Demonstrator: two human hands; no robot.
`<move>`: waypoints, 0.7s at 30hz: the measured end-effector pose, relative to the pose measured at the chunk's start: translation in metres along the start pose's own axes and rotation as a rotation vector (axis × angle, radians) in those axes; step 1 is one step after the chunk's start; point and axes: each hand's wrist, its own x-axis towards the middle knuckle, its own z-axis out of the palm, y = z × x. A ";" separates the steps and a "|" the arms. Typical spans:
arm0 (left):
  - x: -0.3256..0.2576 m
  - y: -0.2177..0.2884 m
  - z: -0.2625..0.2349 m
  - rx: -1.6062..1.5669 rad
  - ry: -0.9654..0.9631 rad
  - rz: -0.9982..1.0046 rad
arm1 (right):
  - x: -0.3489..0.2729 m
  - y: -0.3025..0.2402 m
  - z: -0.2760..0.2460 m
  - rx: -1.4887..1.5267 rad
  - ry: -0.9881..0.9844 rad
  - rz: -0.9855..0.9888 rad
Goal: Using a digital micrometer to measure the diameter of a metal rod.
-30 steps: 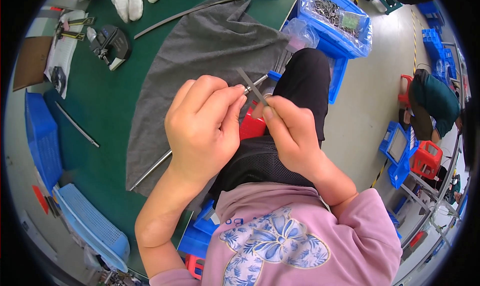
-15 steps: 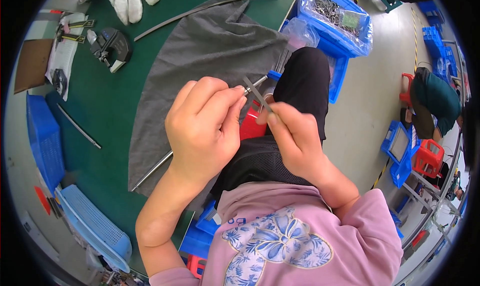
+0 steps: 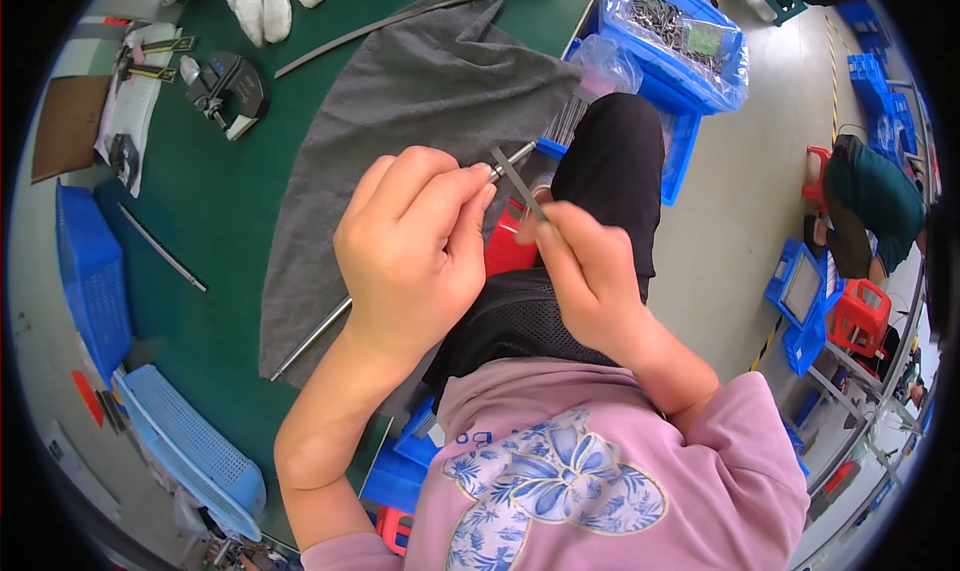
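A slim, shiny metal rod (image 3: pixel 312 339) slants from the lower left to the upper right through my left hand (image 3: pixel 408 246), whose fingers are closed around it. Beyond the fingertips, its stepped far end sticks out. My right hand (image 3: pixel 597 276) pinches a thin, flat grey strip (image 3: pixel 518 183), which looks like a small file. The strip crosses the rod just past my left fingertips and appears to touch it. Beneath the left hand a dark grey cloth (image 3: pixel 370 121) is spread over the green table (image 3: pixel 215 351).
On the table are a long grey strip (image 3: pixel 420 13), a white glove (image 3: pixel 268 6), a black micrometer-like gauge (image 3: pixel 230 91) and a short thin rod (image 3: pixel 162 248). Blue baskets (image 3: pixel 190 441) line the left edge. A blue bin (image 3: pixel 675 36) of metal parts stands at upper right; a person (image 3: pixel 875 201) bends at far right.
Both hands keep their grips and nearly the same place. The strip has shifted slightly against the rod. The whole view has moved a little.
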 end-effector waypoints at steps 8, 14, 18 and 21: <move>-0.001 0.002 -0.001 0.007 -0.011 -0.022 | 0.012 -0.013 -0.003 -0.043 -0.050 0.062; 0.001 0.002 -0.002 0.008 -0.012 -0.014 | 0.010 -0.011 -0.003 -0.061 -0.036 0.033; 0.000 0.000 0.000 -0.003 0.014 -0.008 | 0.005 -0.010 -0.004 -0.064 -0.028 0.055; 0.000 0.002 0.000 -0.017 -0.018 -0.027 | -0.005 -0.003 -0.005 -0.085 -0.021 0.043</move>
